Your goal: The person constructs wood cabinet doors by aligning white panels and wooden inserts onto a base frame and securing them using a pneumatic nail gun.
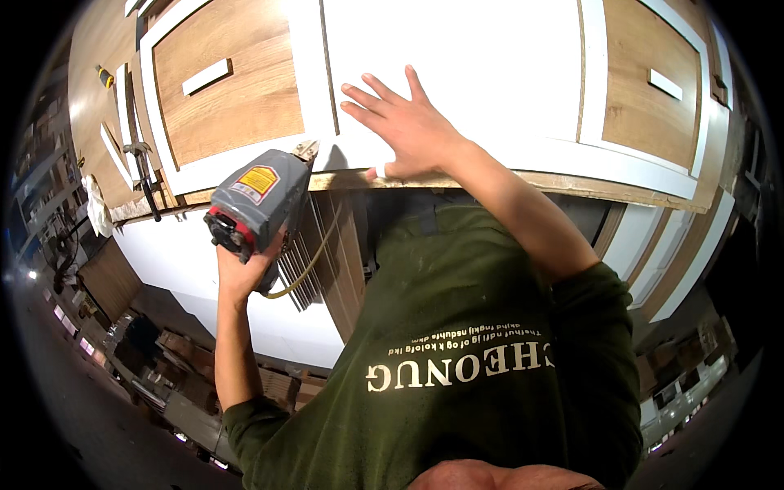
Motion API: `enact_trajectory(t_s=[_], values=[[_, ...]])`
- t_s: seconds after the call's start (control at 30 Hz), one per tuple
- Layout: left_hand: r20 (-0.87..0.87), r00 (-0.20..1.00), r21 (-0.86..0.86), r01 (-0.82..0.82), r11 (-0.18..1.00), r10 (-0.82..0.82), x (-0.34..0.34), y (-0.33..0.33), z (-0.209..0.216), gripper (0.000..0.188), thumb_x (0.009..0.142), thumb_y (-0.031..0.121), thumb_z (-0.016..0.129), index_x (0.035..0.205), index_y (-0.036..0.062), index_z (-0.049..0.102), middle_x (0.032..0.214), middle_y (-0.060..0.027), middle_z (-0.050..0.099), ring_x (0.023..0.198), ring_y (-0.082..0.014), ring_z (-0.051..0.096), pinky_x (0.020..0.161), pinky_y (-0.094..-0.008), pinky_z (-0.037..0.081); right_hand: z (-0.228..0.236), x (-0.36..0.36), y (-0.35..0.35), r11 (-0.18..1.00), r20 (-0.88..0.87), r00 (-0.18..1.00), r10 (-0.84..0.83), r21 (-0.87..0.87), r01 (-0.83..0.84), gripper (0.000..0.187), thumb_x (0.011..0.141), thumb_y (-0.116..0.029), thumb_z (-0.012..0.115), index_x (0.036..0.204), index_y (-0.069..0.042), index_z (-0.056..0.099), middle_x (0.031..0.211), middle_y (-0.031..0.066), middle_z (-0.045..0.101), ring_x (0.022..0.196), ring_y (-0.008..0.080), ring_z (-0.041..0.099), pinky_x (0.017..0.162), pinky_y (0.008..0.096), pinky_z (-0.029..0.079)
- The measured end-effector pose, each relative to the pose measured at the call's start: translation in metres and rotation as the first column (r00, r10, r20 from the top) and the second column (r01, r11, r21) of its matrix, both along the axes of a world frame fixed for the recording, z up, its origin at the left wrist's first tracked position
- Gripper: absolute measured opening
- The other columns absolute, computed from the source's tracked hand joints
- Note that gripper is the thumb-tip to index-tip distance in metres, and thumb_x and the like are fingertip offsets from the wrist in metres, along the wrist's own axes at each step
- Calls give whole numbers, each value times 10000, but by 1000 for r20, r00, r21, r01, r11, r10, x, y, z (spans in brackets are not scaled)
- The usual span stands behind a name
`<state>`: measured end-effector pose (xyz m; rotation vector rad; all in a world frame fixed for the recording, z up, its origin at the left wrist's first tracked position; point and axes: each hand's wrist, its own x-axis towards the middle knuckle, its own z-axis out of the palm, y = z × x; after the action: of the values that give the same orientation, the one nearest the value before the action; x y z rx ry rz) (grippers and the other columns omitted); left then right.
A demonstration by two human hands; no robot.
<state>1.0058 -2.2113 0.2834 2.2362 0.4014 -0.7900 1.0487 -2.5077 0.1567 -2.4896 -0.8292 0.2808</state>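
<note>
My left hand [242, 276] is closed around the handle of a grey pneumatic nail gun [273, 184] with a yellow label and a red-and-black rear end. The gun's nose sits at the near edge of a white-framed panel [314, 82], and I cannot tell whether it touches. My right hand [412, 135] is open, fingers spread over the white middle panel [482, 65], with its thumb by the near edge. Wood-grain panels with short white strips on them flank it left and right.
On the bench at the left lie a hammer [142, 159], white strips [116, 155] and a yellow-and-black tool [104, 77]. A thin yellowish hose [314, 261] hangs below the gun. White and brown boards [661, 245] stand beneath the bench at the right.
</note>
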Motion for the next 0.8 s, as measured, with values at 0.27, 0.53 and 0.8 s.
enact_trajectory(t_s=[0.27, 0.53, 0.8], values=[[225, 974, -30, 1, 1000, 6, 8, -15, 16, 309, 749, 120, 727, 987, -39, 611, 780, -82, 652, 644, -140, 618, 598, -290, 516, 59, -136, -48, 764, -696, 634, 335, 595, 249, 312, 861, -353, 623, 699, -86, 617, 723, 86, 620, 710, 233, 610, 649, 356, 468], [298, 954, -131, 11, 991, 29, 30, -31, 23, 310, 758, 139, 745, 992, -14, 614, 778, -73, 644, 620, -133, 605, 570, -272, 500, 6, 4, -26, 779, 60, 918, -392, 553, 297, 451, 860, -259, 638, 488, -79, 457, 483, 71, 488, 406, 232, 472, 394, 353, 374], [263, 962, -130, -40, 991, 73, 12, -19, 24, 294, 763, 170, 733, 955, -25, 625, 728, -62, 639, 612, -127, 606, 561, -268, 495, 41, -85, -32, 868, -261, 961, 87, 494, 55, 495, 873, -413, 612, 539, -67, 492, 514, 101, 477, 473, 312, 489, 451, 396, 380]])
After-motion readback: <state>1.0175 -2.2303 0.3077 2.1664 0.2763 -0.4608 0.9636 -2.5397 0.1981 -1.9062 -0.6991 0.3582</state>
